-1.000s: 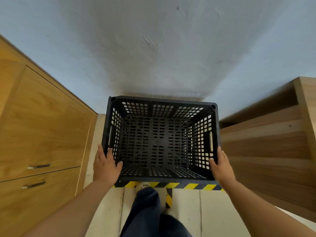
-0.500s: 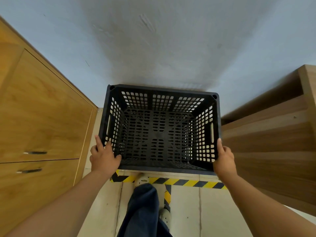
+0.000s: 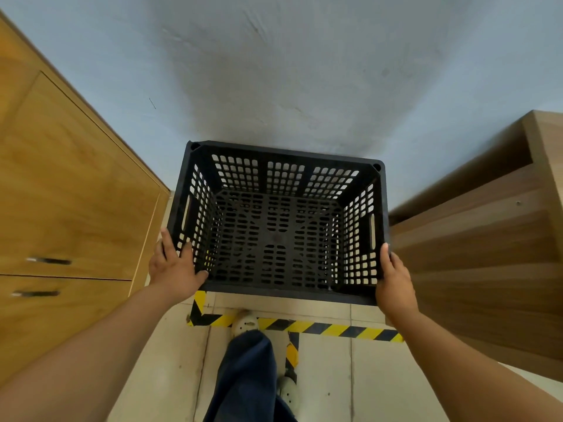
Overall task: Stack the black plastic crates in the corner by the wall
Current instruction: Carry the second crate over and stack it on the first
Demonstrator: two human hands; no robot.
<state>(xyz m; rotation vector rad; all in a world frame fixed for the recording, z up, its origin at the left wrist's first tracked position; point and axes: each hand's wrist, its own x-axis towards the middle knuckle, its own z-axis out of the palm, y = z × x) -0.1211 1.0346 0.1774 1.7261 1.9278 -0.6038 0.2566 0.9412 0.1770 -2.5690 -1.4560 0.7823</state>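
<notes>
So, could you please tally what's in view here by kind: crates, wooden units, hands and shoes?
Black crate: 1
Wooden units: 2, the cabinet and the shelf unit
Hands: 2, left hand and right hand, both on the crate
Shoes: 2, and
Total: 7

A pale blue-grey wall (image 3: 304, 71) fills the upper part of the view, its plaster rough and marked with scuffs, darker in the middle. On the left stands a cabinet (image 3: 70, 193) of warm yellow-brown wood with two dark bar handles (image 3: 48, 261), one above the other. On the right is a darker brown wooden unit (image 3: 481, 248) with horizontal boards. The floor (image 3: 329, 385) is pale tile with dark joints, crossed by black-and-yellow striped tape (image 3: 329, 328).
</notes>
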